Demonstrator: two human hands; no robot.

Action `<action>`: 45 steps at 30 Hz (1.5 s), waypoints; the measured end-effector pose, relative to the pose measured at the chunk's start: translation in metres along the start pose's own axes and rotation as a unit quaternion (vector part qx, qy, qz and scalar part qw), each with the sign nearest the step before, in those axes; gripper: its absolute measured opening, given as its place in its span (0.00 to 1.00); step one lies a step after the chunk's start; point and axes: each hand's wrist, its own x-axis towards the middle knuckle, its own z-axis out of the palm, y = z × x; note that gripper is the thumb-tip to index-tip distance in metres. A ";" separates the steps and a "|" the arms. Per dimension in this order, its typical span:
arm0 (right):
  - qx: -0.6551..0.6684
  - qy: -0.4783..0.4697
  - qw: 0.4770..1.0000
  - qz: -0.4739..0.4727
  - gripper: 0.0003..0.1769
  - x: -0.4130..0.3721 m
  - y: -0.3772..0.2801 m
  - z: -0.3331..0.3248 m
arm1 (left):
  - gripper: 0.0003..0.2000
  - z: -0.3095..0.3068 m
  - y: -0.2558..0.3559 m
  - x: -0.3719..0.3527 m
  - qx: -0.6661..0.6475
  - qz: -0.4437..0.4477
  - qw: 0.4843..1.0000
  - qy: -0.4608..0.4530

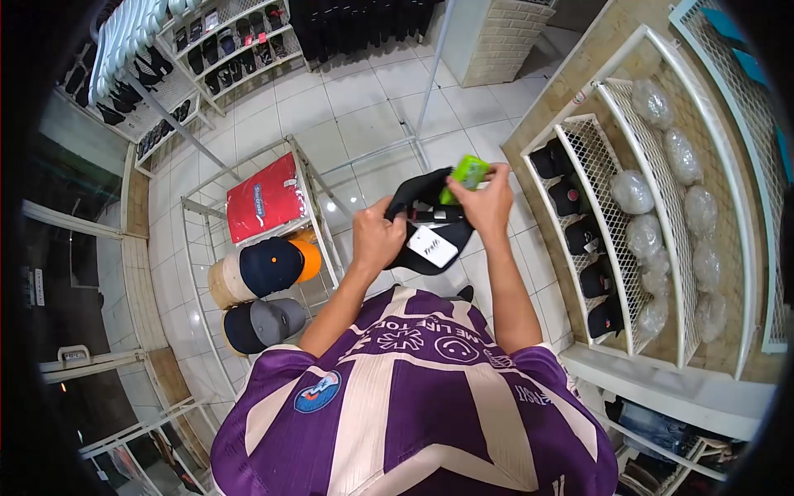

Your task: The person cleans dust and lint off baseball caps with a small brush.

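A black cap (401,264) is held up in front of my chest, its inside turned toward me. My left hand (379,236) is closed on the cap's left edge. From the cap hangs a white paper tag (432,246) with dark lettering. My right hand (490,202) pinches a small bright green packet (471,172) at the cap's upper right rim. Print shows on the packet, but I cannot read it. Whether my right fingers also touch the cap cannot be made out.
On the left, a wire rack (192,217) carries a red packaged garment (263,198) and stacked caps (271,266). Wall shelves (612,165) on the right hold black caps (565,196) and clear plastic domes (633,192). White hangers (124,50) hang at upper left.
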 end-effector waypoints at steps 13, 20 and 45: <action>-0.054 0.055 0.997 -0.027 0.41 0.007 0.006 -0.002 | 0.10 0.001 -0.013 -0.002 -0.010 -0.010 1.000 0.024; 0.057 -0.048 0.996 -0.041 0.42 -0.014 -0.031 -0.001 | 0.10 0.003 -0.004 -0.004 0.041 0.014 0.999 -0.010; 0.017 0.063 0.997 -0.039 0.39 0.012 0.022 0.005 | 0.11 -0.001 -0.009 -0.002 -0.008 0.036 0.998 0.056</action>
